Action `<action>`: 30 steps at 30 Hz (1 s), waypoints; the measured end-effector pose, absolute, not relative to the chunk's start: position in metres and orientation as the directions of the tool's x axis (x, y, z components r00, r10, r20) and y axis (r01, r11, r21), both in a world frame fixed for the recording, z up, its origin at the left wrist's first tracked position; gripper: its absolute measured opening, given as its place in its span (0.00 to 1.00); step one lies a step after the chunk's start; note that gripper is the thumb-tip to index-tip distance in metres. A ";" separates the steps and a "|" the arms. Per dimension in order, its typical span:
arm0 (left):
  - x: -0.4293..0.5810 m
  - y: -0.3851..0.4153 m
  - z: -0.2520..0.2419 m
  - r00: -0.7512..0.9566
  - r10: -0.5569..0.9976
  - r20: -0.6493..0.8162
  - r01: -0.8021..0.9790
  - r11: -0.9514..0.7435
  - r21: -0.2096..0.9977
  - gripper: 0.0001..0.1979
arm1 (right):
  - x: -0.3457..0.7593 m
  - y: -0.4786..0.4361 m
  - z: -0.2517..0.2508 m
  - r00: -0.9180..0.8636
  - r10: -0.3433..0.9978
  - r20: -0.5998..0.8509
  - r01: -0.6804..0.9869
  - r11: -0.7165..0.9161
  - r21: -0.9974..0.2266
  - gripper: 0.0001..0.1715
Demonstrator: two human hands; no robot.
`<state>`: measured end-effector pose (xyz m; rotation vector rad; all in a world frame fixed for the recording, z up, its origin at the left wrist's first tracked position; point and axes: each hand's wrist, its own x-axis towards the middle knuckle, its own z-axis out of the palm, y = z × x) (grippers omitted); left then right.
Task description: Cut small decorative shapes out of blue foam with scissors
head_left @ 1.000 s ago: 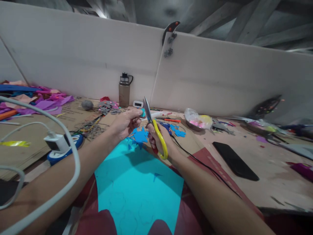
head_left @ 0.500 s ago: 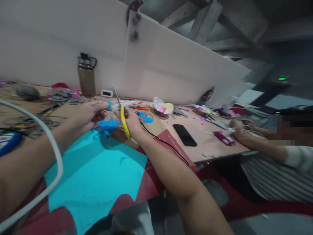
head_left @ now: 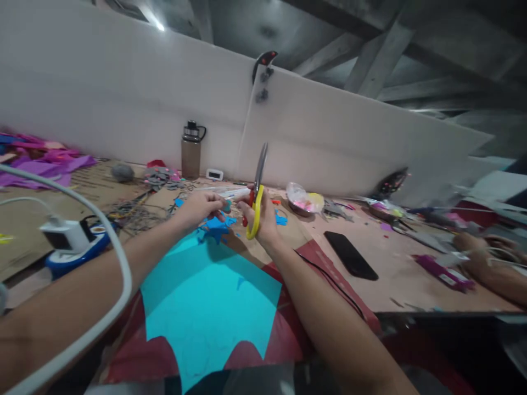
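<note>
Between the fingertips of my left hand (head_left: 205, 206) is a small teal piece (head_left: 227, 206), pinched above the table. My right hand (head_left: 265, 219) grips a pair of scissors (head_left: 259, 175) with yellow and red handles, blades pointing up and away from the teal piece. Just below my left hand lies a pile of blue cut pieces (head_left: 217, 227). A large turquoise sheet (head_left: 214, 296) with curved cut-outs along its near edge spreads out in front of me, and a small blue scrap rests on it.
A white cable (head_left: 117, 247) arcs across the left side, near a blue power strip (head_left: 78, 255). A bottle (head_left: 191, 153) stands by the white partition. To the right lie a black phone (head_left: 349, 255), a bowl (head_left: 302, 206) and a purple tool (head_left: 444, 271) by another person's hand (head_left: 473, 252).
The view has swung left, so things sit further right. The scissors in my right hand have turned more upright. My left hand still pinches the teal piece.
</note>
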<state>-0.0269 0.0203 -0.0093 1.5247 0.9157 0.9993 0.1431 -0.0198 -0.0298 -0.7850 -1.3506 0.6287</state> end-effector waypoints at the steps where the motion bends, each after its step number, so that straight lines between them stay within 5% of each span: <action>1: -0.027 0.020 -0.009 0.347 0.932 0.105 0.004 -0.114 0.993 0.07 | 0.142 -0.022 -0.029 0.127 0.797 0.590 0.053 0.589 -0.806 0.24; 6: -0.025 0.016 -0.004 0.406 0.912 -0.057 -0.225 0.160 0.961 0.04 | 0.140 -0.024 -0.031 0.133 0.839 0.527 0.029 0.528 -0.849 0.26; 13: -0.027 0.017 -0.007 0.469 0.883 -0.015 -0.218 0.132 0.967 0.04 | 0.136 -0.018 -0.036 0.102 0.866 0.490 -0.012 0.494 -0.870 0.26; 18: -0.028 0.020 -0.013 0.512 0.856 0.070 0.011 -0.089 0.996 0.08 | 0.136 -0.017 -0.039 0.120 0.865 0.487 -0.031 0.494 -0.869 0.27; 23: -0.029 0.022 -0.014 0.533 0.838 0.121 0.316 -0.330 0.890 0.08 | 0.137 -0.013 -0.042 0.172 0.860 0.481 -0.017 0.491 -0.871 0.29; 30: -0.028 0.018 -0.012 0.474 0.877 0.077 0.406 -0.295 0.865 0.05 | 0.134 -0.013 -0.049 0.090 0.834 0.544 0.209 0.518 -0.829 0.28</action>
